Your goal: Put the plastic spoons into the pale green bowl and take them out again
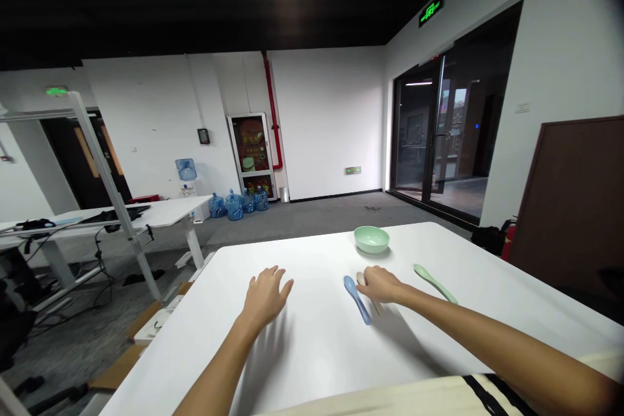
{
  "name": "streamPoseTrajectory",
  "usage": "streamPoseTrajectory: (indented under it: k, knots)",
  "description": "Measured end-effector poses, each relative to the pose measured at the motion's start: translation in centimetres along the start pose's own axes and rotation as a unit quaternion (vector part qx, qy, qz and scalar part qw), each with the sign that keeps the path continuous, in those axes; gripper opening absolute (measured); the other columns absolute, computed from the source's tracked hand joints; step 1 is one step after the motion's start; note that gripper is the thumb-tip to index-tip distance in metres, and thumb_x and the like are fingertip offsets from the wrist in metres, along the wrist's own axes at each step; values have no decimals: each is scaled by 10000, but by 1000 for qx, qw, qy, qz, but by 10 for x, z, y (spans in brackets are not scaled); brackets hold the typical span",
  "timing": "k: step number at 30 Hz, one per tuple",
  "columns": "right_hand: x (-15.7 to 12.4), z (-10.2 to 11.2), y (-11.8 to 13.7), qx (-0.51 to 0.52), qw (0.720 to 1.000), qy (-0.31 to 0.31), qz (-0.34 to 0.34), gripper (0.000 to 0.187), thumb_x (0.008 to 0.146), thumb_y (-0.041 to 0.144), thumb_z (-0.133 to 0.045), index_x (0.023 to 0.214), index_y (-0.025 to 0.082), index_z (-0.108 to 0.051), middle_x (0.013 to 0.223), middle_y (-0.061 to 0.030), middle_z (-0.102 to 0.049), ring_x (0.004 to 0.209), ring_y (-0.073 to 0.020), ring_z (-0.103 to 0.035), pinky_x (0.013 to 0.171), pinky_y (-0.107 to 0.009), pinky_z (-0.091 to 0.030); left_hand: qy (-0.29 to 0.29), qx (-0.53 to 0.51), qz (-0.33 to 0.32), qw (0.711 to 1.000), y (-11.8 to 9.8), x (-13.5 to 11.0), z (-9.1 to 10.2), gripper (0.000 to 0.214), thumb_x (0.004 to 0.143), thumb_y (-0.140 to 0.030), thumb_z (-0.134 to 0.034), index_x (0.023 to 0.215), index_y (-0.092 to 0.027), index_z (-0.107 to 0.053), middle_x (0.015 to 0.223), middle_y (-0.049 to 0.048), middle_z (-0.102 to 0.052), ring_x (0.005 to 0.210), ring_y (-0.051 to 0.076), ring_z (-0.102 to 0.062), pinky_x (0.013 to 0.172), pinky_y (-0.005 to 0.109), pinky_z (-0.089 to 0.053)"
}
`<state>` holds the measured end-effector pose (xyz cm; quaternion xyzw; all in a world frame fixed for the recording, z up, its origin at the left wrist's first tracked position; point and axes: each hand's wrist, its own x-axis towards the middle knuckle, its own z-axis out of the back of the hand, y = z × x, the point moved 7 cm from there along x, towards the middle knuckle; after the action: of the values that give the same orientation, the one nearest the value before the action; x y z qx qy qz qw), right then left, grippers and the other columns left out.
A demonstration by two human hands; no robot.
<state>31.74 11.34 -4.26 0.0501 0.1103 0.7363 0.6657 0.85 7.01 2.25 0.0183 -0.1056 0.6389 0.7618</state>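
Note:
My right hand is closed over a beige spoon, its fingers curled around the middle and hiding most of it. Just left of that hand a blue spoon lies on the white table, bowl end pointing away from me. A green spoon rests to the right, beyond my right forearm. Behind the spoons stands a light green bowl, upright. My left hand hovers over the left part of the table, fingers apart and holding nothing.
The table's far edge runs just behind the bowl. Cardboard and white boxes sit low beside its left edge. Farther left is another white desk with cables and a metal frame. Several blue water jugs stand by the back wall.

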Motion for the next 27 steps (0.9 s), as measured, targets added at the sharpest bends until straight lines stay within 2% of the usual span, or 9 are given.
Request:
streamPoseTrajectory:
  k: [3, 7, 11, 15, 17, 20, 24, 27]
  knots:
    - [-1, -6, 13, -9, 1000, 18, 1, 221, 862, 384, -668, 856, 164, -698, 951, -133, -756, 884, -256, -722, 642, -277, -377, 2, 2, 1, 1000, 0, 0, 1, 541, 1053, -475, -352, 1446, -211, -615, 1594, 149, -557, 1481, 332, -498, 1198, 553, -395]
    - [0, -20, 21, -22, 999, 27, -15, 271, 820, 341, -710, 1015, 155, -679, 1109, -158, -734, 969, -276, -731, 654, -277, -410, 0, 1, 5, 1000, 1, 0, 0, 539, 1056, -481, -352, 1452, -223, -611, 1599, 144, -553, 1499, 329, -479, 1212, 554, -379]
    - [0, -28, 24, -18, 999, 32, -28, 233, 784, 225, -709, 1002, 150, -678, 1130, -167, -729, 973, -273, -741, 632, -271, -412, 6, 1, 5, 1000, 2, 0, -1, 553, 1060, -484, -347, 1470, -210, -598, 1614, 148, -535, 1508, 331, -468, 1217, 562, -371]
    - [2, -21, 18, 30, 999, 23, -38, 172, 790, 232, -716, 938, 146, -696, 1046, -147, -760, 878, -234, -741, 597, -253, -396, 6, 3, 5, 1000, 2, 0, -1, 553, 1060, -487, -346, 1470, -212, -597, 1614, 148, -534, 1513, 330, -462, 1218, 562, -368]
    - [4, -13, 10, 44, 998, 24, -33, 117, 812, 267, -713, 823, 151, -698, 941, -127, -770, 829, -216, -731, 597, -249, -385, 3, 4, 3, 1000, 2, 0, -1, 543, 1058, -483, -350, 1458, -221, -607, 1609, 142, -542, 1510, 327, -467, 1213, 550, -378]
    - [8, 4, -12, 42, 998, 9, -39, 234, 852, 332, -691, 696, 159, -674, 841, -114, -759, 795, -204, -711, 605, -252, -373, -1, 2, 1, 1000, 2, 0, -1, 534, 1052, -478, -356, 1440, -224, -621, 1597, 144, -555, 1495, 327, -484, 1201, 547, -391]
    - [6, 19, -54, 29, 997, -20, -72, 236, 861, 331, -679, 697, 161, -662, 858, -112, -754, 744, -184, -670, 595, -265, -345, 0, -1, 2, 1000, 2, 1, -1, 541, 1051, -477, -348, 1446, -219, -613, 1602, 145, -549, 1492, 322, -484, 1207, 563, -380]
    - [2, 20, -81, 12, 994, -21, -103, 194, 860, 291, -661, 711, 166, -645, 871, -116, -742, 719, -191, -652, 590, -285, -325, 4, 3, 3, 1000, 1, 1, -1, 545, 1053, -477, -344, 1452, -216, -608, 1608, 143, -544, 1497, 321, -478, 1212, 564, -375]
